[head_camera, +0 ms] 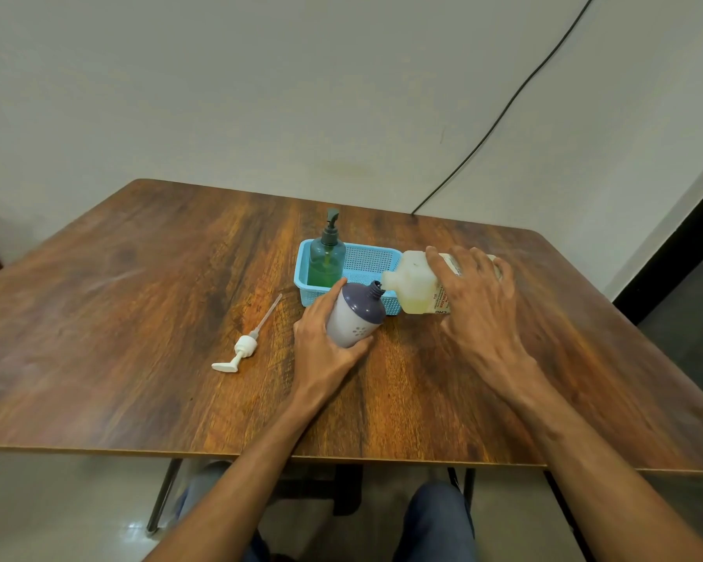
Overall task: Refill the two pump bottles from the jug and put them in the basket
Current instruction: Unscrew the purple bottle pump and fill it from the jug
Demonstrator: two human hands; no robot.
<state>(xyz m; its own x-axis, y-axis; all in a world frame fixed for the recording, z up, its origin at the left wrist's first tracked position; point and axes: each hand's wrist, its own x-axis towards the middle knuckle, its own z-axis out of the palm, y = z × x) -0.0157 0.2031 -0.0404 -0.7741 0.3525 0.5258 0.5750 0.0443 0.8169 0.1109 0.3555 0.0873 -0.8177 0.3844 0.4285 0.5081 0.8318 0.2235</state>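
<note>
Tabletop [139,277] of dark-grained wood stretches wide to the left and near edges, with a white wall behind. The left hand [321,350] grips a tilted, uncapped purple-topped bottle [356,318] touching the blue basket [366,253], where a green pump bottle [327,257] stands. The right hand [479,302] clasps the tipped jug [415,285], its spout at the bottle's neck. A white pump [240,346] lies to the left.

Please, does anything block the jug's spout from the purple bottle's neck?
Nothing visible: the purple bottle has its neck open, the jug has its spout beside it, and the white pump lies apart on the table.
</note>
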